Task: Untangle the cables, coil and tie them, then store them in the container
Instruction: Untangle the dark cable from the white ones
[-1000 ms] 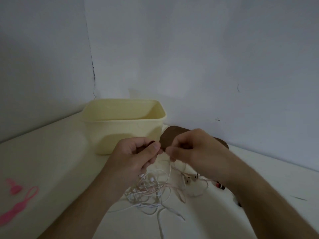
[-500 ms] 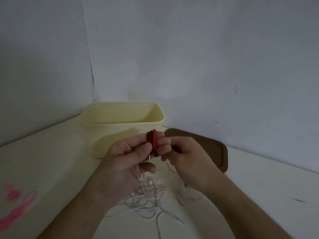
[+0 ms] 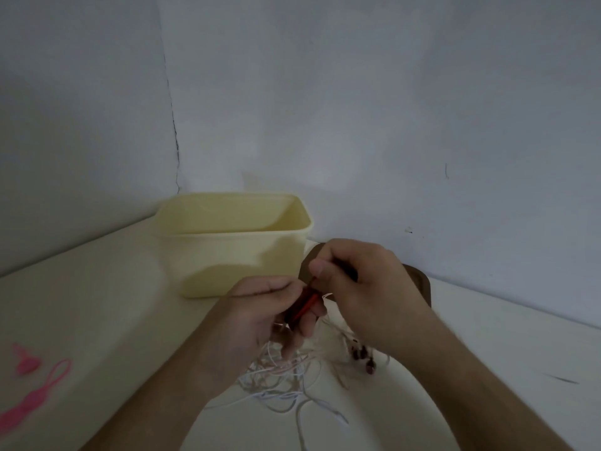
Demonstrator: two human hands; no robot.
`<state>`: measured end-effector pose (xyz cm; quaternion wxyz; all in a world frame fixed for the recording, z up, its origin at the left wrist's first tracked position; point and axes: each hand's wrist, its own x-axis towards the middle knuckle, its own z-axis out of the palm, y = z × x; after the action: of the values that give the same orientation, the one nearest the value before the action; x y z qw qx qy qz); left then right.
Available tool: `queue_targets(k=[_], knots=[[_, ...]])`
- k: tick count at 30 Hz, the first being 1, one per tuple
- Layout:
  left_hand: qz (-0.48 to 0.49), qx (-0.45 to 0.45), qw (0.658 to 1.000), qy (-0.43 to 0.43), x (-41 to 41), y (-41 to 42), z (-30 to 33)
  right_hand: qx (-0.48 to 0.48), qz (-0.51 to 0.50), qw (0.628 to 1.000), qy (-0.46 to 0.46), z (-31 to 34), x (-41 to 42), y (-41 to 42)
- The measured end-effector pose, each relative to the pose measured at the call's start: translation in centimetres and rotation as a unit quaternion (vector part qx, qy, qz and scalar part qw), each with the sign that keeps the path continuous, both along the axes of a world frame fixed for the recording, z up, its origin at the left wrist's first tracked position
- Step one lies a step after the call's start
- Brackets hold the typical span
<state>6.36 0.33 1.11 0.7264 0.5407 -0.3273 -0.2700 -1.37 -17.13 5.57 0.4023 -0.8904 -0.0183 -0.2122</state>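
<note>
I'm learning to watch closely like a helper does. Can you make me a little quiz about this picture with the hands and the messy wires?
1. True or false: the yellow container already has coiled cables in it.
2. What colour is the small thing pinched between the left hand and the right hand? A) blue B) red C) green
3. Fill in: the tangled white cables lie on the ____, under the hands.

Key
1. False. No cables show inside it; its floor is hidden.
2. B. It is a red tie.
3. Table. The pink ties lie there too, far to the left, and the brown lid sits behind the right hand.
</note>
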Motion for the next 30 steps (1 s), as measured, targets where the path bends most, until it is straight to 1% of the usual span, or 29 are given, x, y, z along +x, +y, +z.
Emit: queue_targets(k=[3,6,8,10,13,15,17,20,23,25,28,30], knots=[[-0.006,-0.076,0.996,0.051,-0.3,0.4,0.3,0.024,-0.025,0.999,-0.004,-0.7,0.5,-0.1],[-0.002,-0.152,0.987,0.051,-0.2,0.5,0.5,-0.027,-0.012,0.999,0.037,-1.5,0.8,0.3],[0.021,-0.163,0.986,0.041,0.0,0.4,0.7,-0.059,-0.002,0.996,0.06,-1.6,0.7,0.8],[0.063,-0.145,0.987,0.023,0.2,0.3,0.8,-0.092,0.013,0.993,0.077,-1.5,0.5,1.2],[0.146,-0.045,0.987,-0.057,0.6,0.1,0.2,-0.13,0.029,0.987,0.087,-0.9,0.1,1.8],[0.143,0.013,0.984,-0.104,0.5,-0.1,-0.1,-0.128,0.023,0.989,0.071,-0.3,-0.2,1.7],[0.11,0.037,0.987,-0.11,0.2,-0.2,-0.3,-0.098,0.017,0.994,0.054,0.2,-0.4,1.2],[0.071,0.027,0.995,-0.07,0.1,-0.1,-0.2,-0.066,0.017,0.997,0.032,0.4,-0.4,0.7],[0.05,0.024,0.998,-0.027,0.1,0.0,-0.1,-0.041,0.02,0.999,-0.021,0.0,-0.2,0.6],[0.038,0.005,0.999,0.006,-0.2,0.0,0.1,-0.035,0.013,0.998,-0.051,-0.5,0.1,0.5],[0.057,-0.041,0.996,0.058,-0.5,0.0,0.6,0.012,-0.001,0.999,-0.047,-1.2,0.7,0.2],[0.08,-0.049,0.994,0.061,-0.3,0.0,0.7,0.005,-0.015,1.0,-0.014,-1.4,0.9,0.0]])
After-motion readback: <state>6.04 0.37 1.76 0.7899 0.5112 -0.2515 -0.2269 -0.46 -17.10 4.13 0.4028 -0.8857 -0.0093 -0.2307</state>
